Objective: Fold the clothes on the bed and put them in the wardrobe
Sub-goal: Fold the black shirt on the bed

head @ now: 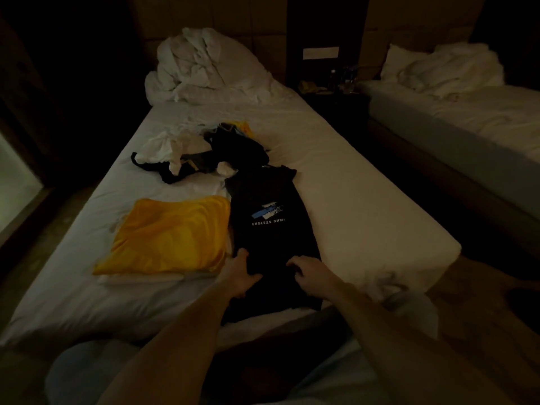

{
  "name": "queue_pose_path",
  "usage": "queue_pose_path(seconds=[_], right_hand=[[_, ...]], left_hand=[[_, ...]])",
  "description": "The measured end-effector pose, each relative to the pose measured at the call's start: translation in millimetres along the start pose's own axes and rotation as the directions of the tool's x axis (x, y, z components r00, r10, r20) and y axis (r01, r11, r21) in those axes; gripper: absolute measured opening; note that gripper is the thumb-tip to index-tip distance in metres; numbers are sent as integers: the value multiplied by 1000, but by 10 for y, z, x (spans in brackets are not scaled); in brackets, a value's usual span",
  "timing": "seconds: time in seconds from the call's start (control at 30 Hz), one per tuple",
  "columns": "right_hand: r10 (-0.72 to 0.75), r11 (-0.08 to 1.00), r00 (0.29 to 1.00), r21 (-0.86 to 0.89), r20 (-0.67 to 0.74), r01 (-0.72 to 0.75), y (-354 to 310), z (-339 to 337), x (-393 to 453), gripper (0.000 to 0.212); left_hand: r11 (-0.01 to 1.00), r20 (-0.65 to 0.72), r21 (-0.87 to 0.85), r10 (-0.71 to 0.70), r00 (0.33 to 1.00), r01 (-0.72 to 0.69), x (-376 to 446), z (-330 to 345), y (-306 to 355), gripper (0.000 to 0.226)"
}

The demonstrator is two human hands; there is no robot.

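A black T-shirt (270, 229) with a blue-white print and white lettering lies lengthwise on the bed (350, 182), its sides folded in to a narrow strip. My left hand (241, 271) grips its lower left edge. My right hand (314, 273) grips the lower right edge with curled fingers. A folded yellow garment (171, 235) lies flat to the left of the shirt. Farther up the bed sits a loose heap of clothes (204, 150): white, black and a bit of yellow.
A crumpled white duvet and pillows (204, 68) are piled at the head of the bed. A dark nightstand (333, 89) with small items stands between this bed and a second bed (467, 112) on the right. The room is dim.
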State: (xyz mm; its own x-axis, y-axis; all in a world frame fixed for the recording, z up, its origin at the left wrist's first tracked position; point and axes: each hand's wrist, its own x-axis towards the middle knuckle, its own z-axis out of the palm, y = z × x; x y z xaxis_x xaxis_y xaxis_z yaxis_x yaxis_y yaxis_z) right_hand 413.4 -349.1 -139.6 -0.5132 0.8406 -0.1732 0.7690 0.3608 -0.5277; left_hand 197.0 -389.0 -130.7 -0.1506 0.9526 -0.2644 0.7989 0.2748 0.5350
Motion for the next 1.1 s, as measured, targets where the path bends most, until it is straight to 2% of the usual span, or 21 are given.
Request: queue_pose_path(seconds=[0.03, 0.1, 0.17, 0.2, 0.23, 0.3, 0.33, 0.37, 0.47, 0.53, 0.67, 0.77, 0.83, 0.9, 0.97, 1.03, 1.1], right_hand=[[13, 1000, 1000, 12, 9, -13, 24, 25, -11, 38], [16, 999, 1000, -31, 0, -16, 102, 46, -59, 41], [-23, 987, 999, -160, -34, 17, 225, 59, -107, 43], [-55, 969, 998, -244, -43, 42, 284, 62, -137, 44], [-88, 940, 996, -335, -33, 72, 341, 63, -170, 48], [-133, 845, 990, -516, 52, 141, 440, 50, -211, 63], [-151, 786, 984, -592, 97, 179, 477, 46, -212, 72], [-166, 734, 977, -646, 131, 212, 507, 47, -198, 78], [-212, 621, 957, -729, 199, 289, 546, 59, -125, 85], [-195, 592, 954, -748, 226, 298, 543, 95, -92, 85], [-198, 600, 962, -752, 190, 272, 521, 165, -74, 85], [-183, 637, 968, -730, 172, 250, 540, 209, -61, 79], [-238, 634, 960, -725, 147, 269, 570, 228, -63, 74], [-299, 624, 947, -727, 118, 288, 616, 238, -41, 69], [-349, 645, 934, -704, 74, 297, 584, 196, -22, 60], [-329, 742, 944, -612, 21, 273, 481, 82, 16, 43], [-178, 903, 977, -414, -116, 115, 400, -61, 89, 28]], left_hand=[[996, 66, -87, 15, 998, -10, -11, 4, 22, 43], [996, 119, -86, 39, 992, -28, -23, -27, -11, 23], [983, 67, 139, 109, 992, -118, -11, -109, -162, 21], [932, 62, 304, 190, 980, -199, 4, -144, -267, 26], [846, 95, 439, 290, 952, -301, 13, -164, -367, 34], [602, 256, 630, 437, 863, -491, 1, -172, -492, 50], [494, 331, 671, 468, 820, -553, -13, -170, -505, 56], [431, 381, 681, 481, 790, -591, -21, -166, -496, 61], [399, 464, 666, 439, 769, -630, 18, -206, -433, 65], [415, 487, 639, 434, 758, -648, 59, -251, -436, 63], [434, 481, 618, 452, 752, -656, 117, -205, -513, 65], [383, 463, 692, 414, 783, -612, 112, -77, -537, 66], [358, 428, 728, 428, 796, -584, 116, -18, -539, 60], [375, 402, 727, 448, 799, -576, 109, -7, -512, 50], [455, 342, 703, 458, 821, -547, 103, -8, -457, 43], [677, 189, 588, 417, 889, -442, 125, -25, -387, 40], [908, -30, 301, 315, 949, -292, 188, -70, -296, 40]])
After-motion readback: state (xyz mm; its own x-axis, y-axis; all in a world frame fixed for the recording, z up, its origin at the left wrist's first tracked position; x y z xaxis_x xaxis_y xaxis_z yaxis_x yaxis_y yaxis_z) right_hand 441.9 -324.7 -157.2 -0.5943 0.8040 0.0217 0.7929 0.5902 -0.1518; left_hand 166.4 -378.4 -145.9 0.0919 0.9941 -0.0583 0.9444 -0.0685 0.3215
